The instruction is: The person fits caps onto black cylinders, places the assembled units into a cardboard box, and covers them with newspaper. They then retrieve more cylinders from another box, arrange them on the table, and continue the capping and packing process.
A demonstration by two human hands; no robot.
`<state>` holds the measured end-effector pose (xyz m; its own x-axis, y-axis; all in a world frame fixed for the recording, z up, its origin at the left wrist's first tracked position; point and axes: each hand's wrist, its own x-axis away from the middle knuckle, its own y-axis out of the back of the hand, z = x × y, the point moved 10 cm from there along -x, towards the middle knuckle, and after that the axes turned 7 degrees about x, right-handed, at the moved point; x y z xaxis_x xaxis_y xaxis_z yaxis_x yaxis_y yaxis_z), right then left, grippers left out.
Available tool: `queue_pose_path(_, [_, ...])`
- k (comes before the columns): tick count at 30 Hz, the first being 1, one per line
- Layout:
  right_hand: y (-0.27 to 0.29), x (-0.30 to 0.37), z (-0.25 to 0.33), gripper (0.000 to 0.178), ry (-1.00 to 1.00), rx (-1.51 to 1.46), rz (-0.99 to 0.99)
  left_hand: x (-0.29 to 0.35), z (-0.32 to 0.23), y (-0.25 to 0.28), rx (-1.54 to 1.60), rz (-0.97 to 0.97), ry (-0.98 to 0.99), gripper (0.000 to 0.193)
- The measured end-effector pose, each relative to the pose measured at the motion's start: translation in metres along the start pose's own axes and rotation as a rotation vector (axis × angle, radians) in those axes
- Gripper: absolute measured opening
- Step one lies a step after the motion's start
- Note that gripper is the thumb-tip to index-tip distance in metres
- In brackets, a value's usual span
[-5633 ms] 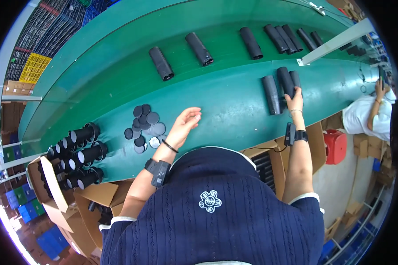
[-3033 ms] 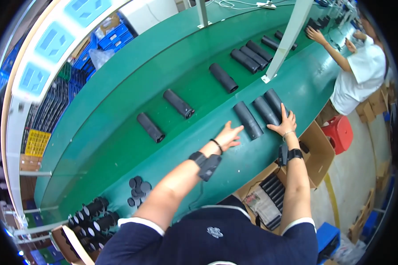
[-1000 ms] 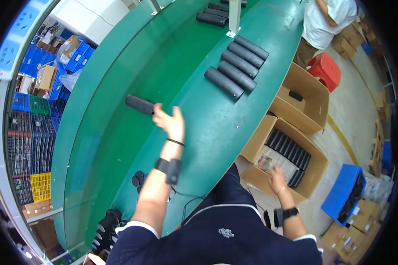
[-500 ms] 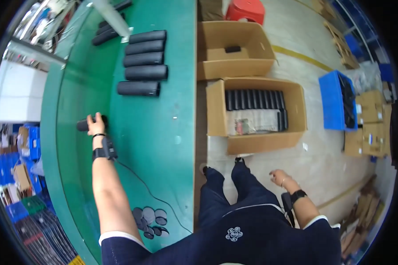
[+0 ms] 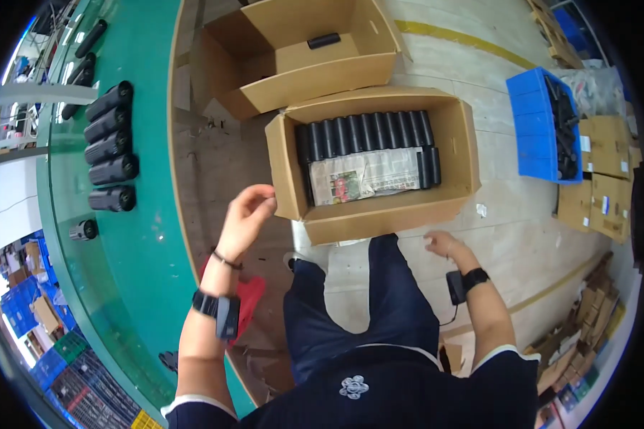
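Observation:
My left hand [image 5: 249, 220] is at the near left corner of an open cardboard carton [image 5: 386, 223]. Its thumb and fingers pinch the edge of the carton's left flap [image 5: 285, 171]. Inside, a row of black ribbed cylinders [image 5: 365, 134] stands along the far side, beside a sheet of printed newspaper [image 5: 386, 171]. Two more cylinders are at the right end. My right hand [image 5: 444, 244] hangs above the floor near the carton's front right, with fingers loosely bent and nothing visible in them. A single black cylinder [image 5: 84, 229] lies on the green bench, away from both hands.
Several black cylinders [image 5: 111, 149] lie in a column on the green bench [image 5: 147, 286]. Beyond the near carton, a second open carton [image 5: 315, 79] holds one visible cylinder. A blue bin [image 5: 537, 132] and stacked cardboard boxes [image 5: 608, 196] stand at the right. Red material [image 5: 249, 304] hangs below my left forearm.
My left hand has let go of the black cylinder on the bench and moved right to the carton. The view has swung right. My right hand still hangs low.

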<state>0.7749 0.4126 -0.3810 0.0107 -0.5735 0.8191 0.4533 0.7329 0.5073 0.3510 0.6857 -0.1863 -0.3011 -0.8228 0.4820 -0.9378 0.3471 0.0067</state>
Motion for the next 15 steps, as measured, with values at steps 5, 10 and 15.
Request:
queue_pose_path(5, [0.063, -0.111, -0.090, 0.037, 0.107, 0.159, 0.075, -0.111, 0.137, -0.115, 0.378, 0.082, 0.562, 0.018])
queue_pose_path(10, [0.065, -0.223, -0.197, 0.040, -0.281, -0.121, 0.217, -0.200, 0.265, -0.247, 0.364, 0.151, 0.718, 0.023])
queue_pose_path(15, [0.050, -0.312, -0.291, 0.041, -0.487, -0.067, -0.236, -0.266, 0.375, -0.395, 0.351, 0.324, 0.753, 0.020])
